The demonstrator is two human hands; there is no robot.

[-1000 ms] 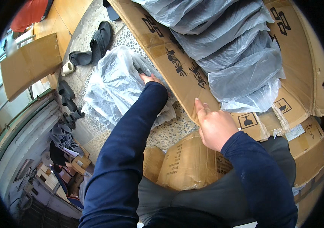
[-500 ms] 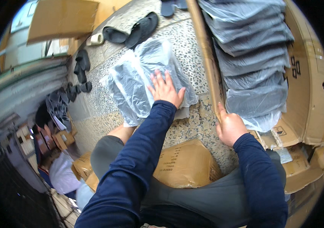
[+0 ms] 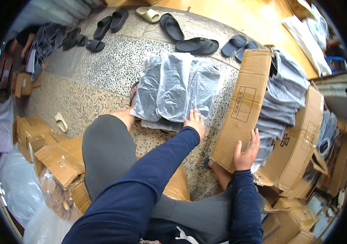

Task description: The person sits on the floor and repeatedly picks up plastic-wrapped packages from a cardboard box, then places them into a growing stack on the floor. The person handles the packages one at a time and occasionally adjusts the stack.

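Observation:
My left hand [image 3: 195, 125] lies with outstretched fingers on the lower right corner of a stack of clear plastic bags [image 3: 173, 89]. Dark, flat contents show through the plastic; their kind is hard to make out. My right hand [image 3: 245, 151] rests at the edge of an open cardboard box [image 3: 238, 107], fingers stretched and thumb apart. Inside the box stands a tight row of similar plastic-wrapped dark packs [image 3: 281, 101]. The stack lies on the speckled floor, between my feet and left of the box.
Black slippers [image 3: 197, 45], blue slides [image 3: 234, 44] and a beige clog [image 3: 148, 15] line the far floor edge. A taped carton [image 3: 177, 185] sits between my legs. More cartons [image 3: 63, 158] and plastic bags [image 3: 17, 183] lie at left. Another person [image 3: 23, 40] is at far left.
My left hand has slid from the middle of the plastic-wrapped stack to its lower right corner. My right hand's fingers have loosened and spread at the box edge. The view has turned and shifted.

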